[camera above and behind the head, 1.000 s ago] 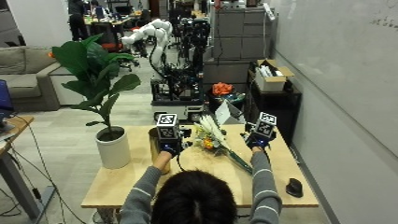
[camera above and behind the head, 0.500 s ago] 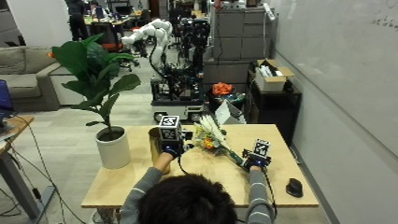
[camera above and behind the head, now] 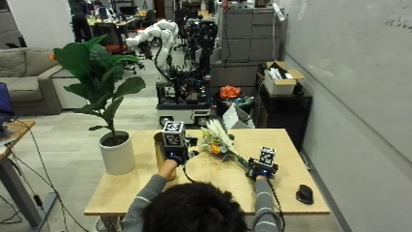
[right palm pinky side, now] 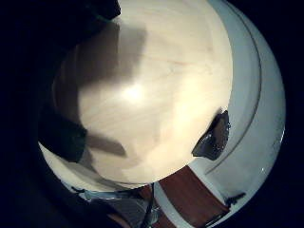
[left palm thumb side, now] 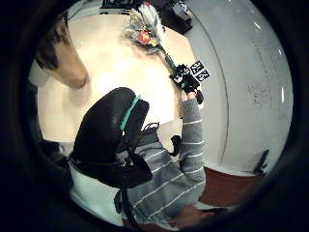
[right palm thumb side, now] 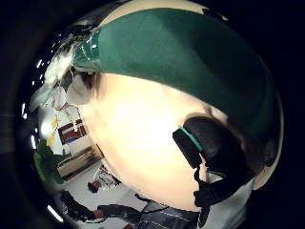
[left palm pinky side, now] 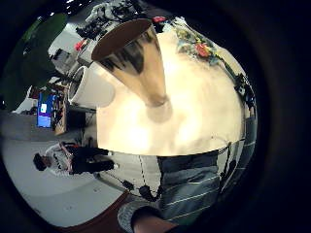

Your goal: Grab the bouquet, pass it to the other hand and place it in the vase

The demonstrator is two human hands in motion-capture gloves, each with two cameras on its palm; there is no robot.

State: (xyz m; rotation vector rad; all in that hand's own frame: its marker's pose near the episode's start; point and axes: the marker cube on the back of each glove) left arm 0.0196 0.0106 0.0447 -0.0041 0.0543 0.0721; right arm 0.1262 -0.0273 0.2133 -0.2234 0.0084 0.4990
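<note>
Surface: a pale wooden table [camera above and behind the head: 128, 193] carries everything; the person sits at its near edge.
Bouquet: a mixed bunch of white, yellow and orange-red flowers [camera above and behind the head: 217, 140] lies flat around the middle of the surface, heads toward the far edge, its dark green wrapped stem [camera above and behind the head: 242, 162] slanting toward the near right corner.
Right hand: the black-gloved right hand [camera above and behind the head: 260, 170] is at the stem's lower end; in the right thumb side palm view the green wrap [right palm thumb side: 190, 62] fills the frame across the palm. Grip: closed around the stem, as far as the views show.
Left hand: the black-gloved left hand [camera above and behind the head: 175, 155] is raised just beside the vase. Grip: I cannot tell whether it is wide or narrow.
Vase: a tall brass-coloured metal cone, mouth up [camera above and behind the head: 158, 151], stands upright left of the bouquet, holding nothing.
Plant: a white cylindrical pot with a large-leaved green plant [camera above and behind the head: 118, 153] stands toward the far left corner.
Other: a small black object [camera above and behind the head: 304, 194] lies near the right edge.
Writing: none readable.
</note>
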